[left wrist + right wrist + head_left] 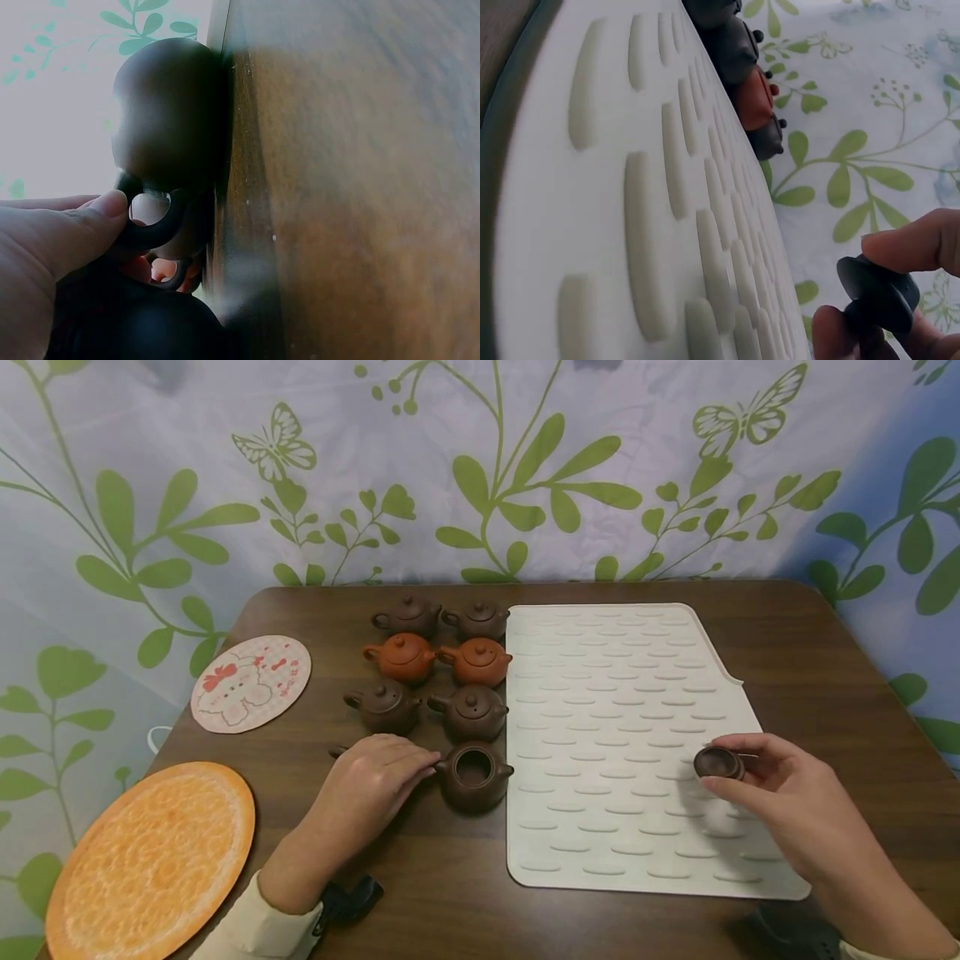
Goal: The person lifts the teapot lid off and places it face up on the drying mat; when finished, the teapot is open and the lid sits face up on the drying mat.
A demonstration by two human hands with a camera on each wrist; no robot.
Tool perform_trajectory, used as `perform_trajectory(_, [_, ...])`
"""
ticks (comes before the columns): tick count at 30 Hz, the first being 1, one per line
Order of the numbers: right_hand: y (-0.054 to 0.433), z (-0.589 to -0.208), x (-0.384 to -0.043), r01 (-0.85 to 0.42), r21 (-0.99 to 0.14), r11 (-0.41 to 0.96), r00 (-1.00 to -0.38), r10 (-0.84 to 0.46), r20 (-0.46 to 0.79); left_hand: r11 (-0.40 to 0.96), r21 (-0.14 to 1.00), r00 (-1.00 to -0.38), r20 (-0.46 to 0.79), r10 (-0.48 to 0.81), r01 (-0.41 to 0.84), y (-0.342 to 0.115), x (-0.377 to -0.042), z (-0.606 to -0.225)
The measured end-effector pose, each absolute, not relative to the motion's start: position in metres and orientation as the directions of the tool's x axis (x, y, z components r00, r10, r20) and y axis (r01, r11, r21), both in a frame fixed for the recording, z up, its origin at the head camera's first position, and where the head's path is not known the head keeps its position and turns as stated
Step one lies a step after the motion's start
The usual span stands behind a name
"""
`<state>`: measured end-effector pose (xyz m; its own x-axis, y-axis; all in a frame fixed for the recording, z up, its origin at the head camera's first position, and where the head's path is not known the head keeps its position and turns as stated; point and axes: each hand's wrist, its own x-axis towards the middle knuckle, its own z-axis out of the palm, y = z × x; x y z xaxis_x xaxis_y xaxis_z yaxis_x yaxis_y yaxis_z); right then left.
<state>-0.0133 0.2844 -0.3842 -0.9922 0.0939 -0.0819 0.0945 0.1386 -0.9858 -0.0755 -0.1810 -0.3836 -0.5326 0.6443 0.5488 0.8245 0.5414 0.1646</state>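
Observation:
My left hand (375,781) pinches the handle of a dark brown teapot (480,797), whose round top opening is uncovered. In the left wrist view, the thumb lies on the handle (154,234) of that teapot (169,112). Over the white mat, my right hand (787,802) holds a small dark teapot lid (716,763) between thumb and fingers, its hollow underside facing up. The right wrist view shows the lid (877,292) gripped from its rim and knob. Just left of my left hand, a dark handle tip (337,751) peeks out; the rest is hidden by the hand.
Several lidded teapots stand in two columns behind, dark brown (474,714) and orange-red (405,658). The ridged white mat (600,860) lies to their right. On the left are a pink oval mat (285,681) and an orange-slice round mat (157,860). A leafy cloth (337,460) hangs behind the table.

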Motion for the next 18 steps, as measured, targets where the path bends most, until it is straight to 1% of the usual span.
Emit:
perform_trajectory(6, [0.29,-0.385,-0.008,0.137,-0.922,0.361,-0.988,0.115,-0.102,0.542,0.173,-0.538,0.545,0.643,0.823,-0.181,-0.075,-0.383])
perform_trajectory(9, [0.292,-0.385,-0.006,0.156,-0.888,0.432,-0.987,0.11,-0.12,0.545,0.176,-0.543,0.54,0.643,0.82,-0.181,-0.075,-0.383])
perform_trajectory(13, [0.295,-0.385,-0.005,0.141,-0.873,0.468,-0.99,0.068,-0.124,0.546,0.173,-0.542,0.541,0.643,0.82,-0.181,-0.075,-0.383])
perform_trajectory(18, [0.302,-0.385,-0.005,0.106,-0.86,0.499,-0.99,-0.03,-0.139,0.541,0.175,-0.539,0.544,0.643,0.823,-0.181,-0.075,-0.383])
